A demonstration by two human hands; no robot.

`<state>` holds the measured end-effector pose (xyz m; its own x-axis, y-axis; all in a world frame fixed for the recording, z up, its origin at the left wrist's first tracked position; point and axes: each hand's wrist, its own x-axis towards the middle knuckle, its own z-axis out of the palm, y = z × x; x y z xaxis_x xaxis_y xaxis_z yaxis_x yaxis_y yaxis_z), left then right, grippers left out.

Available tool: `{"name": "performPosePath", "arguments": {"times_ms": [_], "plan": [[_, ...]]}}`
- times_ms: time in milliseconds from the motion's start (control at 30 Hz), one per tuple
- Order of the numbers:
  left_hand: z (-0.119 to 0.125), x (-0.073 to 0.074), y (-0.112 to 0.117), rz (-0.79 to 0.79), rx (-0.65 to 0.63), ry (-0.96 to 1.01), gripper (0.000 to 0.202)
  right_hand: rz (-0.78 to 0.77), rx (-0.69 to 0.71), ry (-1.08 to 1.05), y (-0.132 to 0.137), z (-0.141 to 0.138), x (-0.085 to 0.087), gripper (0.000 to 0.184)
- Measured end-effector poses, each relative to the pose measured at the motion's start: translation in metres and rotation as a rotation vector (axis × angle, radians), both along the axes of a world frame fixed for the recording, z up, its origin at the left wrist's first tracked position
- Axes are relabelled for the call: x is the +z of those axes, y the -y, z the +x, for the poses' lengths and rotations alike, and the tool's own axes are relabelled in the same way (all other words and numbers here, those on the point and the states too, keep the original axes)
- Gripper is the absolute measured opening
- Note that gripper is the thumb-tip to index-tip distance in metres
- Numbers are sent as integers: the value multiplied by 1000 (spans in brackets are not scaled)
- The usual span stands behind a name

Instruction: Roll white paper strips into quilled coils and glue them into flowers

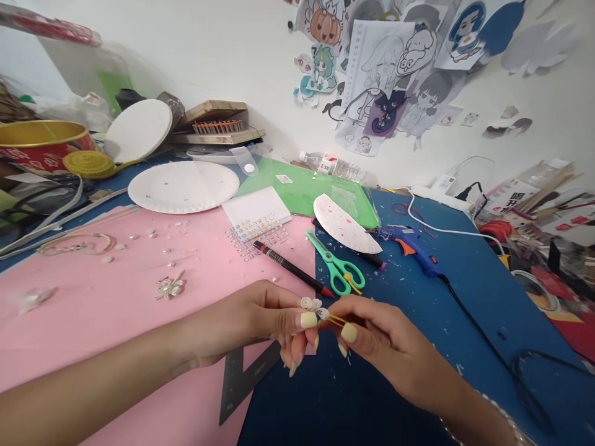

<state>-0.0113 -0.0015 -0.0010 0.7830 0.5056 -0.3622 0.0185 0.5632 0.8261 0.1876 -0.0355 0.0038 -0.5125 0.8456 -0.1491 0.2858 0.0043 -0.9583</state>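
Between the thumb and fingers of my left hand [279,316] sits a small white coiled ornament [312,304], shaped like a rolled flower or bow. My right hand [372,337] pinches a thin yellow two-legged piece [337,319], perhaps a hairpin or bent wire. Its far end meets the white ornament; how they join is hidden by my fingertips. Just beyond my hands lie green-handled scissors [335,263] and a black marker with a red tip [292,267]. A similar beaded flower ornament [170,285] rests on the pink sheet [134,328] to the left.
A blue glue gun [411,244] lies at right, its black cord trailing forward. Under my left hand is a dark triangle ruler [246,378]. Behind are rhinestone sheets [260,230], a paper plate [183,187], a folded spotted plate [346,224] and a bottle [334,166].
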Motion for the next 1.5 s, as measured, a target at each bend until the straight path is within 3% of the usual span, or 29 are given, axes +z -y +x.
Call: {"name": "performPosePath", "arguments": {"times_ms": [233,433,533,833,1033,1367,1500], "plan": [[0,1,1,48,-44,45,20,42,5,9,-2,-1,-1,17],[-1,4,1,46,-120,90,15,-106,60,-169,-1,0,-4,12],[-1,5,1,65,-145,82,16,-99,68,-160,0,1,-4,8],[1,-3,5,18,-144,165,18,112,-11,-115,0,-3,-5,8],[2,-5,8,-19,-140,180,18,356,-80,-17,3,-6,-7,6],[3,-6,7,-49,-87,166,18,781,-51,191,3,-7,-15,14],[3,-7,9,-64,-75,182,18,871,-116,198,3,-8,-16,14]]}}
